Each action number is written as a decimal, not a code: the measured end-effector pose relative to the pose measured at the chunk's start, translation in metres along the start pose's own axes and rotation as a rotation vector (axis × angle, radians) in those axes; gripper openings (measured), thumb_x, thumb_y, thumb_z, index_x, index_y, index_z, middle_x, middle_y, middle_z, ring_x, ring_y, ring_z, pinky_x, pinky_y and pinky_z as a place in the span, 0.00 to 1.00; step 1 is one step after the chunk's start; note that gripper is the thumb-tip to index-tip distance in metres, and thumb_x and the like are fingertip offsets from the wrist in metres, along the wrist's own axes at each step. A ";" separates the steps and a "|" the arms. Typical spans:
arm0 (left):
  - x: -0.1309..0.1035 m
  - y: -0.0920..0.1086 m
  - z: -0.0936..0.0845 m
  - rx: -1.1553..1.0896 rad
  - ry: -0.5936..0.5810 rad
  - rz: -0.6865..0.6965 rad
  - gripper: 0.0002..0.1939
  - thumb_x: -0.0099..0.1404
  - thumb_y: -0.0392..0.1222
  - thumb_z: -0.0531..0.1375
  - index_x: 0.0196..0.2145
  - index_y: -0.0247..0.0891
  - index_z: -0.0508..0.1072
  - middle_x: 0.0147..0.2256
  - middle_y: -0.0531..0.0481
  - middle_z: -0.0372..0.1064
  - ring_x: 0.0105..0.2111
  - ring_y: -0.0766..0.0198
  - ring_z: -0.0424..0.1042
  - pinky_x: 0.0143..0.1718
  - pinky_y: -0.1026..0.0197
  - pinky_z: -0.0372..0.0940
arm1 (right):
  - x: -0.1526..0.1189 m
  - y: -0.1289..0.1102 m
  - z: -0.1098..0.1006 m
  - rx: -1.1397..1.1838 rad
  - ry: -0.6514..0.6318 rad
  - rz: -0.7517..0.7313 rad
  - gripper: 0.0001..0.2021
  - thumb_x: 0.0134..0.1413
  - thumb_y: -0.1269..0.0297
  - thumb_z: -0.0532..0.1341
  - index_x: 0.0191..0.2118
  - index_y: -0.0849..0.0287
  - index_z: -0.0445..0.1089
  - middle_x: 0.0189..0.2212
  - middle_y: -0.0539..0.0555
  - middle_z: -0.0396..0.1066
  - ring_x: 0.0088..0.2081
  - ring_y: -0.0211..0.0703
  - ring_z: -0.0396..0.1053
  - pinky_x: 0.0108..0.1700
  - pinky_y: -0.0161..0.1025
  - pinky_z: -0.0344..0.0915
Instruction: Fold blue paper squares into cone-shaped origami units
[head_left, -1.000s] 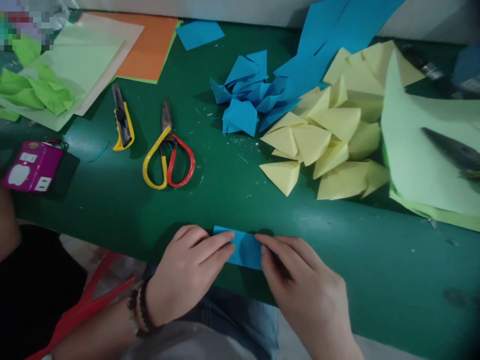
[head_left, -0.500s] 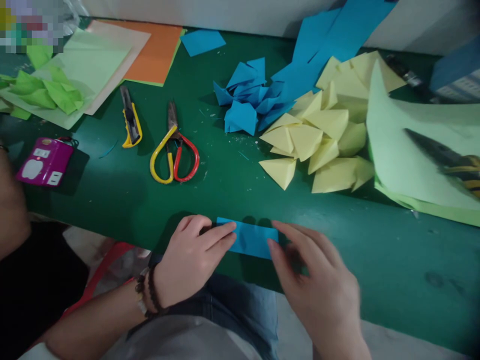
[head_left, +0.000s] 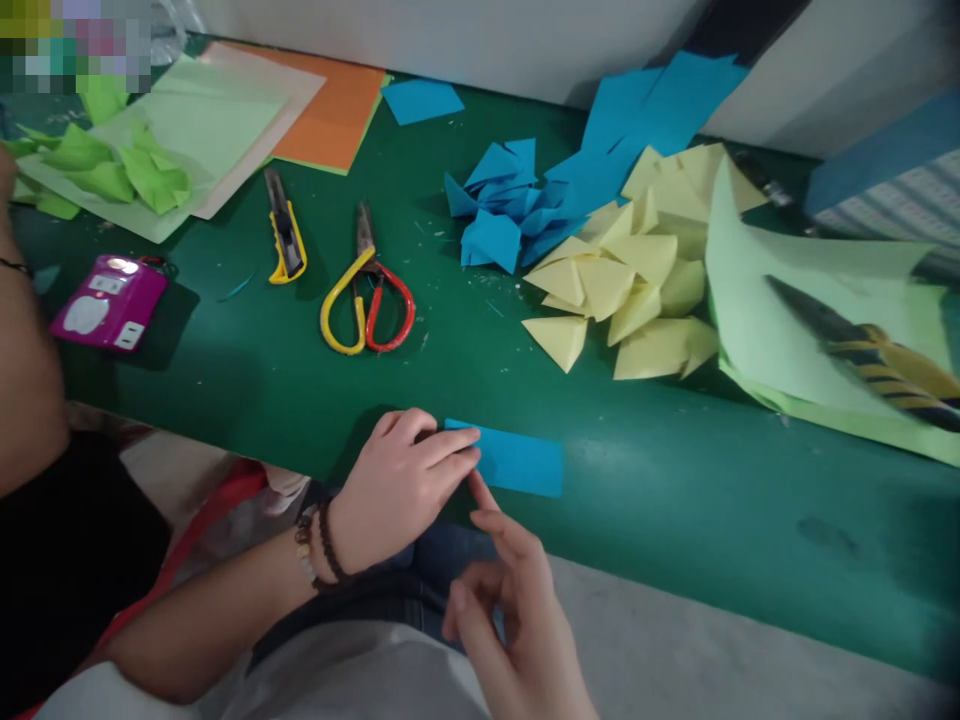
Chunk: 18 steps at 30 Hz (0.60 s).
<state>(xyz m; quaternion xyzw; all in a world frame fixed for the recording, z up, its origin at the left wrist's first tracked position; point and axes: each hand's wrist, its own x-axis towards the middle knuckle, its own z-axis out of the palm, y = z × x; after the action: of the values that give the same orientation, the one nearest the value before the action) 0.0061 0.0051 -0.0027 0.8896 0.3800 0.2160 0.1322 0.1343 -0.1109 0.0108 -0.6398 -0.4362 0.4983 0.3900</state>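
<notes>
A folded strip of blue paper (head_left: 525, 462) lies flat near the front edge of the green table. Stretched fingers of my left hand (head_left: 405, 490) rest on its left end and press it down. Below that, my right hand (head_left: 514, 610) reaches up with its index fingertip at the strip's lower edge, close to the left fingertips. Its thumb stands apart and the other fingers are loosely bent, with nothing held.
Yellow-and-red-handled scissors (head_left: 367, 290) and a yellow utility knife (head_left: 286, 230) lie ahead. Behind are folded blue pieces (head_left: 495, 205) and folded yellow pieces (head_left: 600, 275). Pliers (head_left: 862, 350) rest on green paper (head_left: 757, 290). A purple box (head_left: 112, 305) sits left, near another person's arm (head_left: 26, 380).
My right hand has left the strip's right end and moved left and down, its index finger now at the lower edge. My left hand stays on the strip's left end.
</notes>
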 end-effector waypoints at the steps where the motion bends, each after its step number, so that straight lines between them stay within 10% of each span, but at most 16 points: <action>1: 0.000 0.000 0.000 -0.003 -0.003 0.000 0.12 0.72 0.39 0.54 0.45 0.39 0.77 0.51 0.55 0.75 0.40 0.60 0.62 0.40 0.54 0.58 | 0.000 -0.001 0.000 -0.003 0.003 0.008 0.13 0.63 0.62 0.52 0.53 0.52 0.60 0.67 0.68 0.52 0.20 0.28 0.65 0.20 0.33 0.67; 14: 0.003 0.001 -0.001 0.023 0.039 0.017 0.10 0.71 0.38 0.56 0.43 0.41 0.78 0.47 0.54 0.77 0.39 0.61 0.62 0.41 0.55 0.59 | 0.000 0.000 -0.059 -0.204 0.287 0.011 0.12 0.65 0.61 0.55 0.53 0.54 0.61 0.58 0.65 0.67 0.20 0.30 0.66 0.25 0.35 0.71; 18: 0.003 -0.001 -0.007 0.008 -0.026 0.028 0.11 0.69 0.37 0.56 0.46 0.40 0.77 0.49 0.51 0.75 0.41 0.59 0.62 0.42 0.53 0.59 | 0.014 0.002 -0.076 -0.613 0.458 -0.218 0.09 0.60 0.63 0.61 0.46 0.57 0.68 0.34 0.54 0.77 0.19 0.32 0.64 0.21 0.32 0.64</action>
<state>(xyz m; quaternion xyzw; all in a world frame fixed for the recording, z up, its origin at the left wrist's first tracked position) 0.0037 0.0090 0.0040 0.8981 0.3666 0.2047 0.1307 0.2103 -0.1034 0.0202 -0.7710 -0.5320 0.1451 0.3186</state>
